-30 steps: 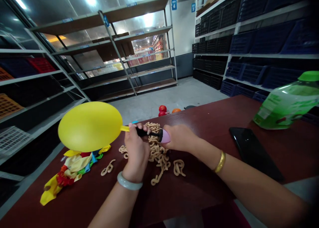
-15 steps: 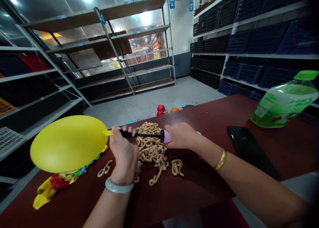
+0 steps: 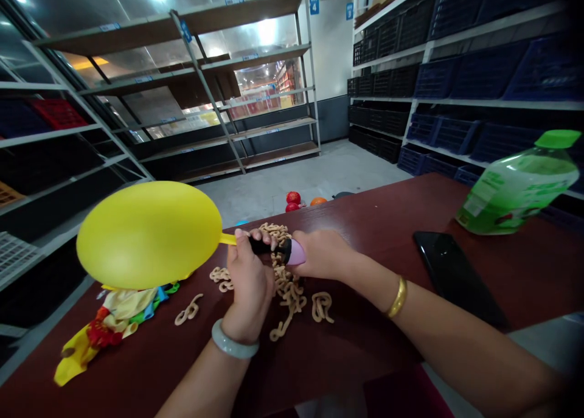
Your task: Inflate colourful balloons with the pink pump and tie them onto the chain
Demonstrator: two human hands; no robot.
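Note:
An inflated yellow balloon (image 3: 150, 235) sits on the nozzle end of a black and pink hand pump (image 3: 297, 252). My left hand (image 3: 250, 272), with a pale bangle at the wrist, is closed round the balloon's neck and the pump's black front end. My right hand (image 3: 323, 255), with a gold bangle, grips the pink body; most of that part is hidden in the fist. The two halves of the pump are close together. Beneath and behind the hands lies a heap of tan twisted strands (image 3: 289, 290), partly covered by them.
Uninflated coloured balloons (image 3: 132, 305) lie on the dark red table (image 3: 356, 357) at the left. At the right are a black phone (image 3: 456, 275) and a green-capped bottle (image 3: 515, 190). Red and orange round things (image 3: 292, 198) show beyond the far edge. Shelves with crates (image 3: 479, 71) stand behind.
My left hand has moved right towards my right hand, and the pump's black rod has slid in. The balloon has shifted right and slightly up, uncovering more of the coloured balloons.

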